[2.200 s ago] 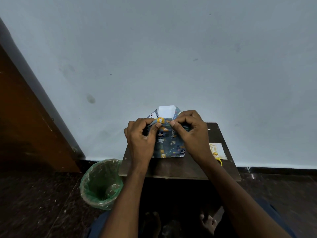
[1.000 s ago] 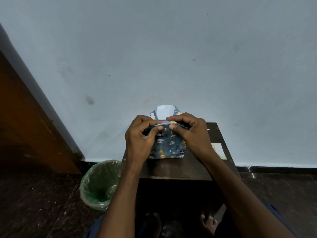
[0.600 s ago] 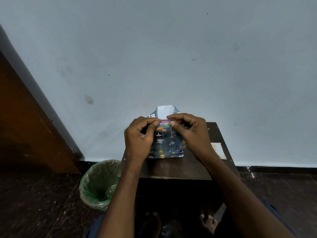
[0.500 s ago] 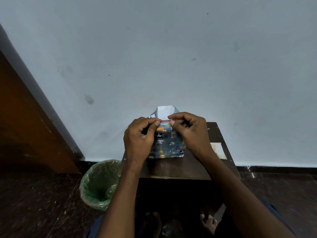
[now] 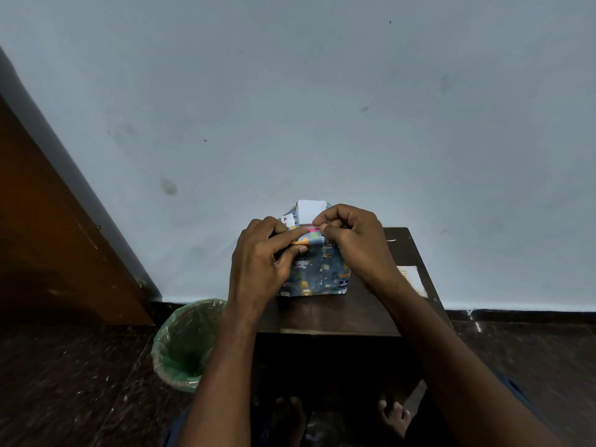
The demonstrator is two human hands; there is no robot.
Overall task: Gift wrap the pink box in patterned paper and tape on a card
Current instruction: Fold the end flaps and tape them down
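hands meet atop the box (image 5: 317, 272) on the table (image 5: 338, 312). left hand (image 5: 263, 262) and right hand (image 5: 356, 243) both pinch patterned paper (image 5: 322, 279); card (image 5: 411, 279) lies at three o'clock.

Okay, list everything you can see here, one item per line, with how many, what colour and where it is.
pink box: one, pink strip showing at the top edge, upright on the table, mostly covered by paper.
patterned paper: one sheet, blue-grey with small cartoon prints, wrapped round the box; its white underside flap stands up behind.
card: one, white with yellowish marks, flat on the table's right side.
table: one, dark brown wood, against the wall.
bin: one, green liner, on the floor left of the table.
door: one, orange-brown wood, far left.
left hand: one, fingers pinching the paper at the box's top.
right hand: one, fingers pinching the paper at the top edge.
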